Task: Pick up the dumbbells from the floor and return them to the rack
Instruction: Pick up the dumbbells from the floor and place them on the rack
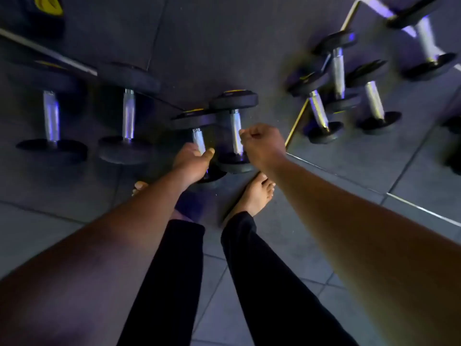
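2 dumbbells are set side by side on the dark floor just ahead of the bare feet (252,196), evidently so that both can be taken at once. The left dumbbell (198,139) is being grasped by the left hand (192,162), whose fingers and thumb are curled round the lower part of its bright, cylindrical metal handle. The right dumbbell (235,131) is met by the right hand (262,143), which is clenched against its handle; whether the bar is truly enclosed cannot be told. Each weight is capped by flat, round black discs with yellow markings, seemingly rubber-coated. 2 more dumbbells (128,116) are left standing well apart to the left. Reflected dumbbells are shown in a wall mirror (374,158). The rack is not clearly seen, so the lift is judged barely begun.
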Action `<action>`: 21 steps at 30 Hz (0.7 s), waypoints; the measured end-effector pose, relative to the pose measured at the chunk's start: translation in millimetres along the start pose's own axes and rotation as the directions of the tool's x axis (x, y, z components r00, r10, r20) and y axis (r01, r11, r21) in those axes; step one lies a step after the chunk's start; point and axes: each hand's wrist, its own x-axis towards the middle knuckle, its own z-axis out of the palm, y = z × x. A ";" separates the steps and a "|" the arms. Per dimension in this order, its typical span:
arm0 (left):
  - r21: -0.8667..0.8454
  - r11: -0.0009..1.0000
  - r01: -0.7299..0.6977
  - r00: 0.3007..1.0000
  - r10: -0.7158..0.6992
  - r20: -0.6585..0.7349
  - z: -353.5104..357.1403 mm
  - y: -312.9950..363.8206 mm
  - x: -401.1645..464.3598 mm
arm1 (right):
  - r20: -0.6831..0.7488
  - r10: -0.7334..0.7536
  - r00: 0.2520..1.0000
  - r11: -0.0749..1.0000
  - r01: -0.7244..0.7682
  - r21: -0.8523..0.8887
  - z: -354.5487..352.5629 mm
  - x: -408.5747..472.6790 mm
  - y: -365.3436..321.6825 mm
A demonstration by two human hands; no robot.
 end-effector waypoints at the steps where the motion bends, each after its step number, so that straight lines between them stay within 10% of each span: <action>1: 0.005 1.000 0.021 1.000 -0.021 -0.019 5.4 -2.6 15.6 | 0.008 0.003 1.000 1.000 -0.003 -0.016 6.6 8.9 5.3; 21: -0.422 0.905 0.049 0.999 -0.043 0.024 21.0 -35.2 65.4 | 0.078 -0.063 0.995 0.983 0.076 -0.167 61.7 74.5 33.2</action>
